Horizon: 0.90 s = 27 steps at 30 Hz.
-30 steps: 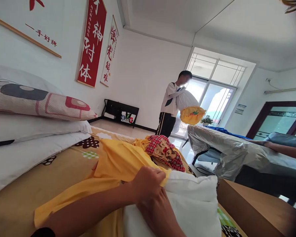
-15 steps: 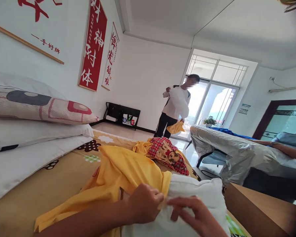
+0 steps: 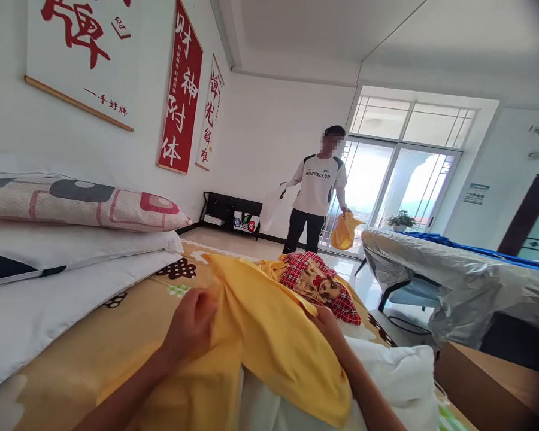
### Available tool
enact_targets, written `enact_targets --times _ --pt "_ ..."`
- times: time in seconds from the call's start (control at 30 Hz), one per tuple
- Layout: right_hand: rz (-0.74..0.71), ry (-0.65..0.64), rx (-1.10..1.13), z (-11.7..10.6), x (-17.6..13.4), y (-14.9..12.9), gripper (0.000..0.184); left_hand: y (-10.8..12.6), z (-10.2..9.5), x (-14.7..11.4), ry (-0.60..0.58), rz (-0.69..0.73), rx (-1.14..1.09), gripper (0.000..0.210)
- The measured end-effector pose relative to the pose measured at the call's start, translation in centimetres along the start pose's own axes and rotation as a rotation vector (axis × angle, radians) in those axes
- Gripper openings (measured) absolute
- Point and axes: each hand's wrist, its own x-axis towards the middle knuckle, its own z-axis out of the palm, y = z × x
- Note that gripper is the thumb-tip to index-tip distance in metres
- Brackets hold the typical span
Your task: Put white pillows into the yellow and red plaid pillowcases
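Note:
A yellow pillowcase (image 3: 269, 323) lies loosely across a white pillow (image 3: 395, 371) on the patterned bedspread. My left hand (image 3: 193, 320) is closed on the pillowcase's left side, its fingers curled and a little blurred. At the far right edge of the same fabric, my right hand (image 3: 327, 323) pinches the cloth, its fingertips partly hidden. One flap hangs over the pillow between my arms, covering its left part. Just beyond my right hand rests a red plaid fabric item (image 3: 317, 281) with a cartoon animal picture, beside more yellow cloth.
At the left, several pillows (image 3: 81, 203) are stacked on the bedspread (image 3: 130, 335). A cardboard box (image 3: 489, 383) stands at the lower right, near a table covered in plastic (image 3: 458, 269). Beyond the bed, a person (image 3: 318, 185) holds a yellow cloth (image 3: 344, 230) and something whitish.
My hands have moved apart: the left went left and up, the right reached further forward. The yellow flap now spreads over more of the pillow. The person behind has lowered their arms.

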Motion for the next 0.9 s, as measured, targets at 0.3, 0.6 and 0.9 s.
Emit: enact_targets --times 0.3,0.6,0.9 --pt "0.077 0.151 0.295 -1.0 -1.7 -1.3 0.054 1.4 3.4 2.7 -0.233 -0.174 -0.132 0.053" --pt "-0.114 0.19 -0.423 -5.4 -1.5 -0.1 0.041 2.3 1.8 5.5 -0.026 -0.044 -0.065 0.036" --pt "-0.118 0.363 -0.846 -10.9 -0.6 0.5 0.041 2.1 -2.5 8.8 0.041 -0.153 -0.336 0.043"
